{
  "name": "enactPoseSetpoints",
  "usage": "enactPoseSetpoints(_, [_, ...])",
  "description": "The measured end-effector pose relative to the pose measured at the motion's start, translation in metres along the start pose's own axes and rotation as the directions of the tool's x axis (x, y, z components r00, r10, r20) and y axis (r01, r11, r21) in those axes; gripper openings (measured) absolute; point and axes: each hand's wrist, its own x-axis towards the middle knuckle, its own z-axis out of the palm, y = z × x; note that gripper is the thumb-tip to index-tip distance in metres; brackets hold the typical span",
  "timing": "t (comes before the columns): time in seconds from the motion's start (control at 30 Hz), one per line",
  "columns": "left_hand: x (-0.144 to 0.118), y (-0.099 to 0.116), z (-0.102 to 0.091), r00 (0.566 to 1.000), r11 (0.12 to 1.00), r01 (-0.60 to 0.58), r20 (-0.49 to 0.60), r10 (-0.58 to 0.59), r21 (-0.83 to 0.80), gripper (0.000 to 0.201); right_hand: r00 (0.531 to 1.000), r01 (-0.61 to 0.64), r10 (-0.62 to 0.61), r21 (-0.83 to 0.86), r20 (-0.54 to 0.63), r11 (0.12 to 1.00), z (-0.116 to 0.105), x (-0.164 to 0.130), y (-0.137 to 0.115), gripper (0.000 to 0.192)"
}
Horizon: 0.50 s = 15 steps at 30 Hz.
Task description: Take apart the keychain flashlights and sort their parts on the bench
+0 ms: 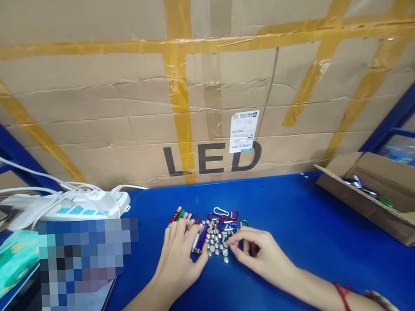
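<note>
My left hand (179, 250) lies palm down over a row of small coloured metal tubes, its fingers apart and touching them. A purple tube (202, 239) shows between its index finger and thumb; a red tube (176, 214) and a green tube (180, 215) stick out past the fingertips. Silver button cells (216, 241) lie loose between my hands. My right hand (263, 251) has thumb and index finger closed at the right edge of this pile, on what looks like a button cell (225, 244). Just beyond, coloured carabiner clips (228, 219) lie in a heap.
A phone (93, 303), partly blurred out, lies at the left by a green-patterned packet (14, 263). Behind it sits a white power strip (88, 206) with cables. An open cardboard box (380, 206) holds several tubes at the right. A large taped carton (139, 117) stands across the back.
</note>
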Motion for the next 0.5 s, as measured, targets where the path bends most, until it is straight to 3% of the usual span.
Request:
enactPoseSetpoints(0.3, [-0.0006, 0.0015, -0.0009, 0.998, 0.998, 0.012, 0.054, -0.015, 0.056, 0.017, 0.989, 0.007, -0.009, -0.014, -0.15, 1.0, -0.0016, 0.0003, 0.0022, 0.021])
enactPoseSetpoints(0.5, [-0.0036, 0.0071, -0.005, 0.995, 0.995, 0.013, 0.094, -0.022, 0.103, 0.014, 0.947, -0.01, -0.001, -0.035, -0.32, 0.999, -0.0045, 0.0034, 0.0023, 0.031])
